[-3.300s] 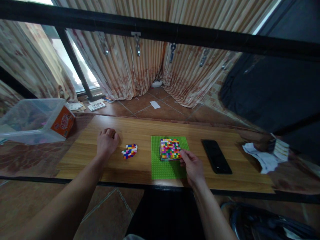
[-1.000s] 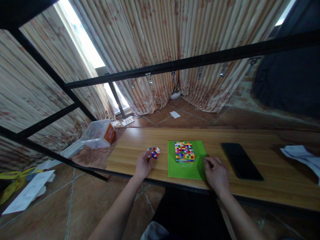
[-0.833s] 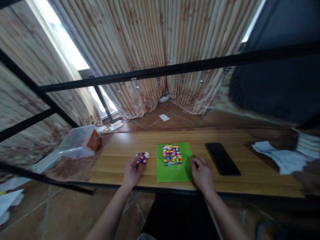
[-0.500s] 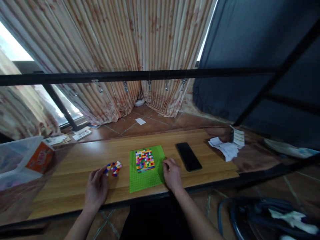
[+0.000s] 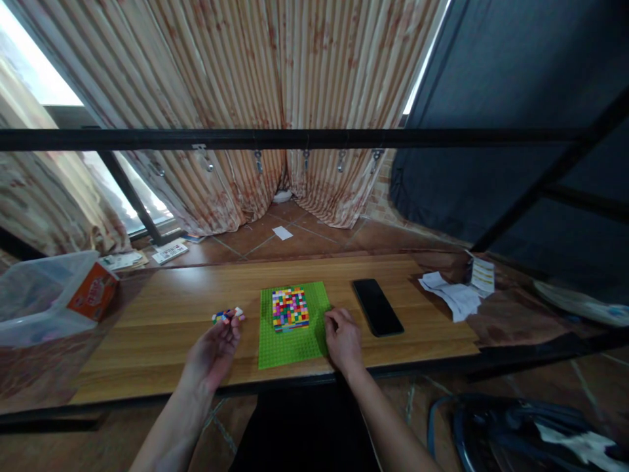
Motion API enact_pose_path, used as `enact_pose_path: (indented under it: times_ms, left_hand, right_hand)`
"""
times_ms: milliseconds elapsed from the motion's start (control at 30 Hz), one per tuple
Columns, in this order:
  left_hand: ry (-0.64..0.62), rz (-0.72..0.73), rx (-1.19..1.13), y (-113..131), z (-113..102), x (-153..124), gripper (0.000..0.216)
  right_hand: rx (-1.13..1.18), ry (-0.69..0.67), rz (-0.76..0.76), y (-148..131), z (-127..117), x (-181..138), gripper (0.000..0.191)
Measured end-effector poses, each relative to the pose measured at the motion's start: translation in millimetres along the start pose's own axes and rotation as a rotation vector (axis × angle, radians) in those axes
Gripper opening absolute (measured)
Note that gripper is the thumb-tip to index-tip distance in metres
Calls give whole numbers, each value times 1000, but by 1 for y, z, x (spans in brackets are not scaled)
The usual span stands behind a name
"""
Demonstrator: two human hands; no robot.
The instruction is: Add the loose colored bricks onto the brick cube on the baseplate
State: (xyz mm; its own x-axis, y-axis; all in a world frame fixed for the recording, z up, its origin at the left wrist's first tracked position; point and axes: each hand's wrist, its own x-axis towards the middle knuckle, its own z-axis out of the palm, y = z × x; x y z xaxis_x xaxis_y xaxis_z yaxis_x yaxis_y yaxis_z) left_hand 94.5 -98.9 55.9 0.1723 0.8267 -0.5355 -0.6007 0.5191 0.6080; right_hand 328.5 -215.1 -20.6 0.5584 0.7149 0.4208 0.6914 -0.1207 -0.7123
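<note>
A green studded baseplate point(image 5: 289, 352) lies on the wooden table, carrying a block of small multicoloured toy bricks point(image 5: 289, 308) stacked in layers. To its left is a small pile of loose toy bricks point(image 5: 238, 313). My left hand point(image 5: 213, 354) is at the near side of this pile, palm turned partly up, fingers curled in with the tips close together. Whatever lies between those fingertips is too small to make out against the pile. My right hand point(image 5: 343, 337) rests curled at the baseplate's right edge; its fingertips are partly hidden.
A black phone point(image 5: 377, 307) lies right of my right hand. Crumpled white papers point(image 5: 452, 295) are at the table's right end. A clear plastic bin point(image 5: 46, 295) with an orange label stands at the left. A black metal bar point(image 5: 314, 139) with hooks crosses beyond the table point(image 5: 162, 328).
My left hand has moved right and turned its palm upward, now covering part of the loose brick pile. My right hand stays at the baseplate's edge. The view has shifted slightly.
</note>
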Motion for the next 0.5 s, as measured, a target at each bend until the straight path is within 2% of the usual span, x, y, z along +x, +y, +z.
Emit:
enact_pose_path:
  times_ms: [233, 500]
  left_hand:
    - [-9, 32, -9, -17, 12, 2, 20]
    - [-72, 56, 79, -24, 6, 5, 8]
  right_hand:
    - [-5, -24, -11, 5, -2, -2, 25]
    - [-8, -32, -15, 9, -4, -2, 28]
